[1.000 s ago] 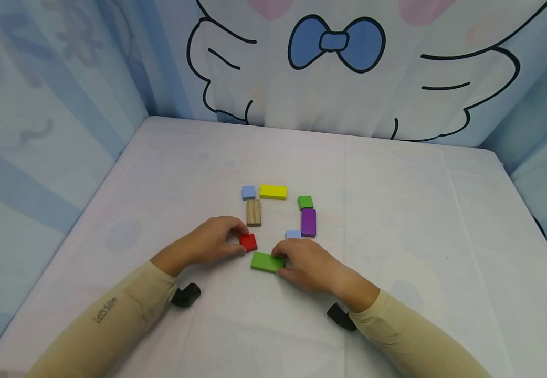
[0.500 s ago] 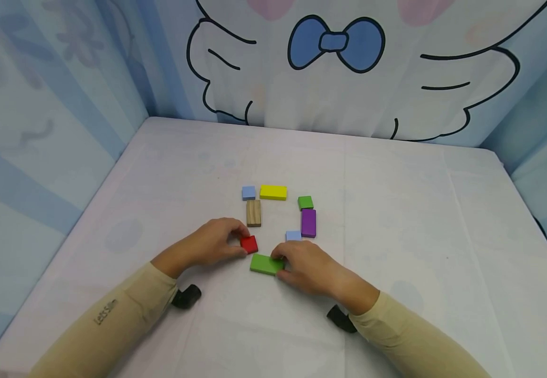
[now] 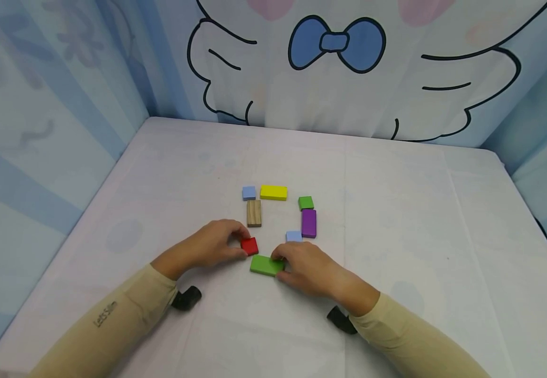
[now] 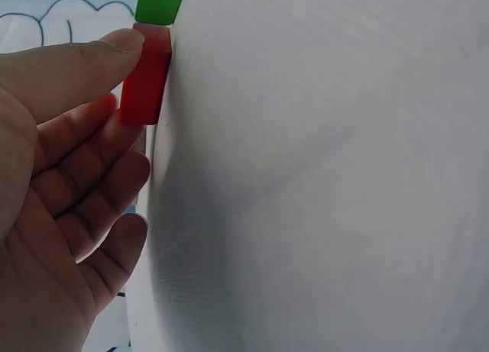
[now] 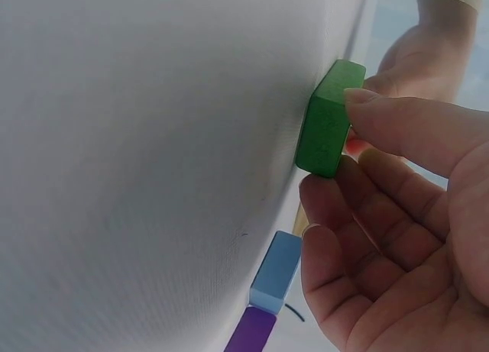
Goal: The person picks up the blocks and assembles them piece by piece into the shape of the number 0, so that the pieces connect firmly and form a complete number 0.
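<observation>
My left hand [image 3: 212, 244] pinches a small red block [image 3: 250, 246] between thumb and fingers, low on the white cloth. In the left wrist view the red block [image 4: 147, 77] meets the end of a green block [image 4: 160, 2]. With thumb and fingers my right hand [image 3: 307, 266] grips the right end of the long green block [image 3: 265, 265]. The right wrist view shows that green block [image 5: 330, 119] under the thumb, with a light blue block [image 5: 276, 269] and a purple block [image 5: 250, 331] below the fingers.
Behind the hands, a wooden block [image 3: 254, 213], a blue block [image 3: 249, 193] and a yellow block [image 3: 273, 192] lie at the left and back. A small green block [image 3: 305, 202], a purple block [image 3: 308, 223] and a light blue block [image 3: 294, 236] line the right. Curtains [image 3: 335, 94] hang behind the table.
Both hands have moved slightly toward the person. The red block and the long green block have slid with them, and their near corners are closer together. The other blocks have stayed in place.
</observation>
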The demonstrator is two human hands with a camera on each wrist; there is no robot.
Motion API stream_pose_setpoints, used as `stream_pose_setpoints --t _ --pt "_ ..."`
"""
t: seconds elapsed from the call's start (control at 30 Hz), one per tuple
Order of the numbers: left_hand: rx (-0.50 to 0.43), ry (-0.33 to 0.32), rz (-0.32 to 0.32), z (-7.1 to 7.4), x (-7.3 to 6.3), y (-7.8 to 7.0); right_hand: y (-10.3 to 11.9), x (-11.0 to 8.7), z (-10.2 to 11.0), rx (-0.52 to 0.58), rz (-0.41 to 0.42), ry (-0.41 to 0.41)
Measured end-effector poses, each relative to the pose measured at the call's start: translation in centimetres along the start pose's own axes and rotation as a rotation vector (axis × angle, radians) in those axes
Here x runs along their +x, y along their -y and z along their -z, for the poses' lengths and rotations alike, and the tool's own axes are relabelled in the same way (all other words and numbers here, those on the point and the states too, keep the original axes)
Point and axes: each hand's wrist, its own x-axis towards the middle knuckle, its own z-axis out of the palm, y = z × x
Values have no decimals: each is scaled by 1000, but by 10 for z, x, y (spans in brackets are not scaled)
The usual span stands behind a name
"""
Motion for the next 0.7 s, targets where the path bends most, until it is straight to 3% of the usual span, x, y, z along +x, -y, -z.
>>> stream_pose_setpoints --t 0.7 --pt "7 -2 -33 -1 -1 0 1 -1 0 3 -11 -5"
